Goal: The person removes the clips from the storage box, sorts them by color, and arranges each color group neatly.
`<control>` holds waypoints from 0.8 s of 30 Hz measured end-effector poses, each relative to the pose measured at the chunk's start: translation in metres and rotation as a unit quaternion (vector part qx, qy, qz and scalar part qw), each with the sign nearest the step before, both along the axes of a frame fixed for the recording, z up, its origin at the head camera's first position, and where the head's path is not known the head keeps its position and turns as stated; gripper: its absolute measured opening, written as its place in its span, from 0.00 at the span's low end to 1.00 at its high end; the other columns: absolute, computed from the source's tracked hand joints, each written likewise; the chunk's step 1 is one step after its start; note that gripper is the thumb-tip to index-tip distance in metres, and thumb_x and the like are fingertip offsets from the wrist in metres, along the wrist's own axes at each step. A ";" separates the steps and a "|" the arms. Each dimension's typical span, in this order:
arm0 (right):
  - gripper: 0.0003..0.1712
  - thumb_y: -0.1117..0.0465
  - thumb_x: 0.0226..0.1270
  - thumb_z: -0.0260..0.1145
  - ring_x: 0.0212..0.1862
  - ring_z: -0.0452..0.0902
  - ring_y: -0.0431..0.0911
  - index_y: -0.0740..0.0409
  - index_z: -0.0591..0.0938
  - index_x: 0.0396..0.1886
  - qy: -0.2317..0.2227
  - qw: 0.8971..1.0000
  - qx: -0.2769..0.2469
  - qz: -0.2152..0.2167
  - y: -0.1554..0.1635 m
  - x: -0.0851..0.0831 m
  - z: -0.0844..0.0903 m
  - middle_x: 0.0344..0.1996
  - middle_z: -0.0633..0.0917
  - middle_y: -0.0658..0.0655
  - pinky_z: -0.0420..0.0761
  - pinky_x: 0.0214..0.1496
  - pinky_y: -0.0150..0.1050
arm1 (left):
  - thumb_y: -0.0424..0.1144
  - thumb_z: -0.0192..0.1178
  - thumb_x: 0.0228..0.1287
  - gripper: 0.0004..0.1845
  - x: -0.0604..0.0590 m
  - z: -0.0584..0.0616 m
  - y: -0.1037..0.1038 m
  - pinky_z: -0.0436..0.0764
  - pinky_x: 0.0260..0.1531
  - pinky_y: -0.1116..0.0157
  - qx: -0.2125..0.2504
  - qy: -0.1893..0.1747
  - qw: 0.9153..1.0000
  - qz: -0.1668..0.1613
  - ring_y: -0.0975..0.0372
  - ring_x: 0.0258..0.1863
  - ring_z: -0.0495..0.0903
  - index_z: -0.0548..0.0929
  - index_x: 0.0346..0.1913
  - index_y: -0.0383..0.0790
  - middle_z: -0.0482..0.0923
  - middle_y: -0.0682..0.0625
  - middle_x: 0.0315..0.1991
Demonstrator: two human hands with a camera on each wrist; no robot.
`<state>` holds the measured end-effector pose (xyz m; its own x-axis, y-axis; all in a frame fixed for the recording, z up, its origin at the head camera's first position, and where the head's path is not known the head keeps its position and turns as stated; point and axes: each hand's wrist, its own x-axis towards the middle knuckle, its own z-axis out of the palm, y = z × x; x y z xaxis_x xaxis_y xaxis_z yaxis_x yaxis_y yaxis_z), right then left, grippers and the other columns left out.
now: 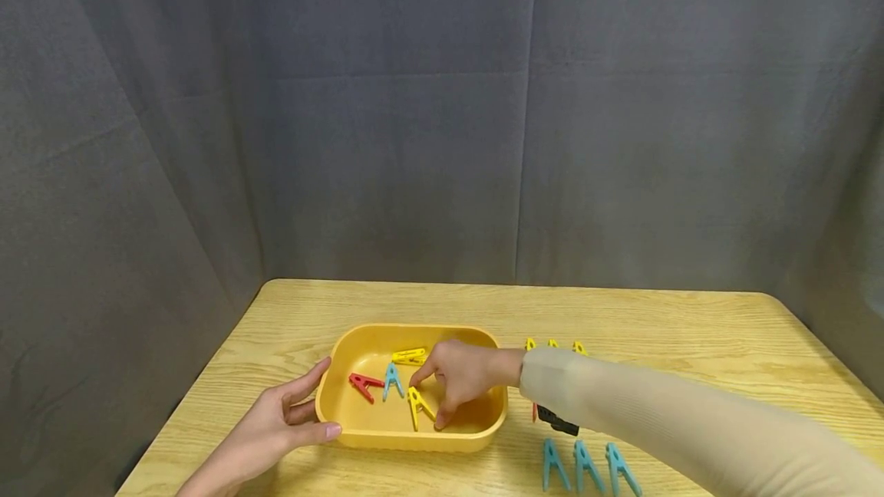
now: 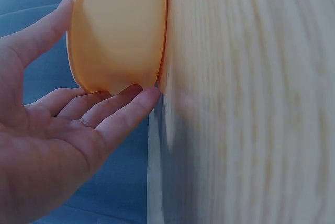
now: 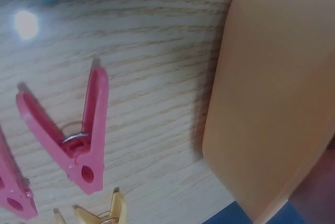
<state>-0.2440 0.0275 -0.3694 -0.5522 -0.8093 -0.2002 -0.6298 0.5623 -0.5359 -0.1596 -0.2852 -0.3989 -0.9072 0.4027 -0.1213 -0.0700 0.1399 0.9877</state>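
Right hand (image 1: 459, 380) of mine reaches into the smooth, rounded yellow plastic tub (image 1: 387, 436) on the grained wooden table (image 1: 691, 328), fingers curled and touching a yellow plastic clothespin (image 1: 418, 406) there. My left hand (image 1: 276, 424) rests open-fingered against the tub's outer wall. Red (image 1: 364, 385), blue (image 1: 393, 380) and another yellow peg (image 1: 409, 357) lie inside.

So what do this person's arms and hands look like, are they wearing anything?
The right arm wears a long, close-fitting beige ribbed sleeve down to the wrist, with a small black device strapped under it. The right hand and left hand are bare: no gloves or rings show. The left forearm shows no sleeve.
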 end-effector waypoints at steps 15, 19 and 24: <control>0.35 0.67 0.51 0.87 0.14 0.51 0.35 0.62 0.87 0.62 -0.008 0.999 -0.019 -0.025 0.000 0.002 -0.003 0.09 0.59 0.41 0.51 0.21 0.29 | 0.33 0.74 0.67 0.53 0.000 0.000 0.000 0.84 0.55 0.59 0.011 0.009 1.000 -0.004 0.43 0.71 0.72 0.48 0.85 0.33 0.47 0.31 0.82; 0.36 0.66 0.51 0.87 0.14 0.51 0.36 0.61 0.87 0.62 -0.001 0.999 -0.017 -0.029 0.000 0.001 -0.004 0.09 0.59 0.41 0.51 0.21 0.29 | 0.34 0.74 0.67 0.53 0.000 0.000 0.001 0.84 0.55 0.59 0.002 0.008 1.000 0.000 0.43 0.71 0.72 0.49 0.85 0.34 0.47 0.32 0.82; 0.35 0.66 0.51 0.87 0.14 0.52 0.36 0.61 0.87 0.62 -0.009 0.999 -0.020 -0.035 0.000 0.001 -0.004 0.09 0.60 0.42 0.52 0.21 0.29 | 0.33 0.73 0.68 0.53 0.000 0.000 0.001 0.85 0.55 0.58 0.007 0.011 1.000 -0.002 0.41 0.71 0.72 0.48 0.84 0.32 0.46 0.31 0.82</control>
